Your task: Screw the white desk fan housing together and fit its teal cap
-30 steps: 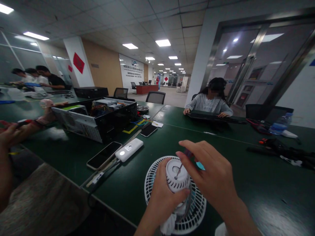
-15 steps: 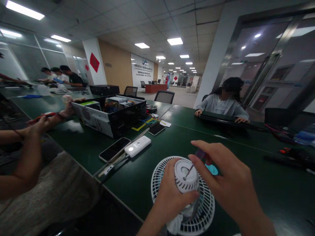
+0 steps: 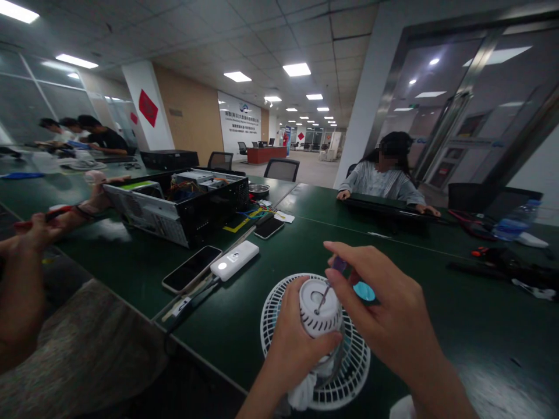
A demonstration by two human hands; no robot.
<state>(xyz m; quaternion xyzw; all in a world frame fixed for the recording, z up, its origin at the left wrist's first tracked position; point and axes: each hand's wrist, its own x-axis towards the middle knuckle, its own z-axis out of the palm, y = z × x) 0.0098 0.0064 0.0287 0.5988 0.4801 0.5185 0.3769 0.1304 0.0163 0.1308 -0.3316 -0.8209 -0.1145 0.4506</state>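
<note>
A small white fan (image 3: 358,365) lies with its round grille down on the green table, its motor housing (image 3: 315,294) pointing up. My left hand (image 3: 290,331) is wrapped round that housing, thumb on the near side and fingers on the far side. Between the thumb and fingers of my right hand (image 3: 375,291) is a screwdriver (image 3: 338,263) with a purplish handle. Its thin shaft slants down, and the tip meets the top of the housing at a small dark hole. Part of a blue round piece (image 3: 364,291) shows behind my right hand.
Left of the fan lie a phone (image 3: 192,269), a white power bank (image 3: 234,260) with a cable, and a second phone (image 3: 269,227). Beyond stands an open computer case (image 3: 183,203), with a co-worker's hands at its left. Another person (image 3: 386,174) sits opposite, holding a dark panel.
The view has shifted slightly, so most things sit further left. My left hand still grips the housing. The screwdriver's handle has turned a little in my right fingers, its tip staying on the housing.
</note>
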